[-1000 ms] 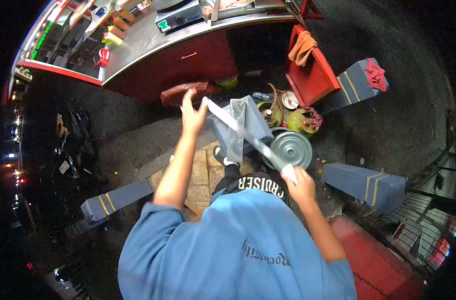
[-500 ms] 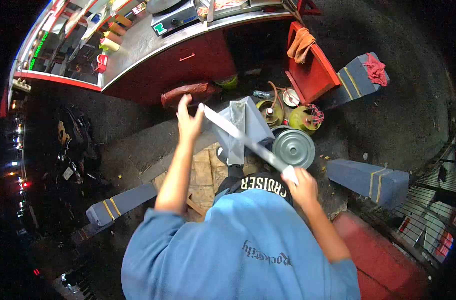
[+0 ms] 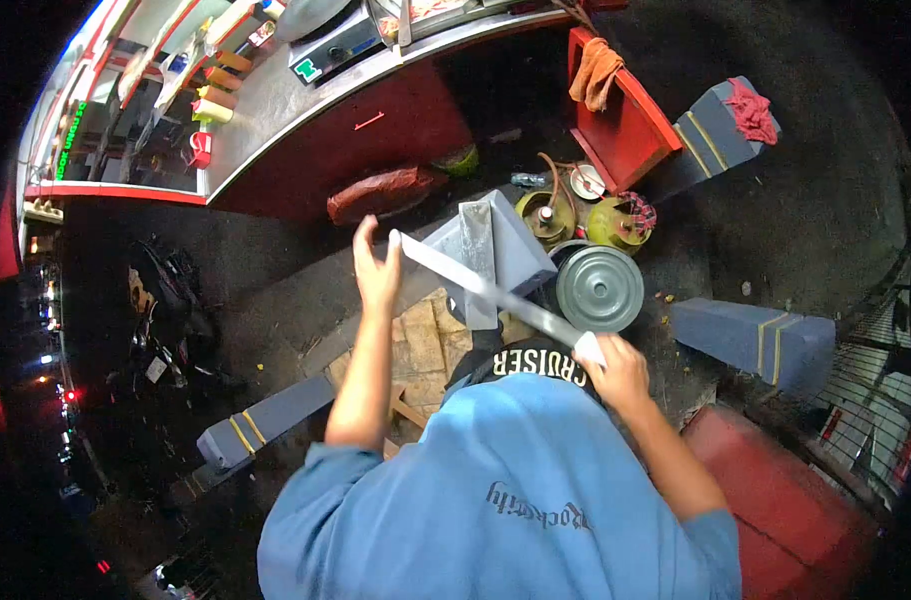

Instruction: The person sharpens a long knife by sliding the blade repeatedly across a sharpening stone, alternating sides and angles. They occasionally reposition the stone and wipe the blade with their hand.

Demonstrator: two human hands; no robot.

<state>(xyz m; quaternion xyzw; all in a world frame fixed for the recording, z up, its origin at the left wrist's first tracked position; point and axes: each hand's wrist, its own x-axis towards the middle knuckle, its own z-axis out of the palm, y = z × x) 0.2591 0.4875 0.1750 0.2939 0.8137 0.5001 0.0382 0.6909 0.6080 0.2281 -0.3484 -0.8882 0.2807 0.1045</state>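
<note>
My right hand is closed around the lower right end of a long, narrow whitish bar. From there the bar slants up to the left, and its middle is blurred and greyer. My left hand is at the far end, fingers apart, its thumb close to or touching the bar's tip; contact is hard to make out. Below the bar are a grey, worn board and a blue-grey box-like piece. To the right of these sits a round metal lid.
A red counter with a metal top carries squeeze bottles and a stove. Two green gas cylinders stand by a red panel. Blue-grey benches and a red box flank me.
The view has shifted slightly, so the surroundings on the right and at the lower left appear farther right. My left hand's fingers look a little more spread. The bar stays slanted from my right hand.
</note>
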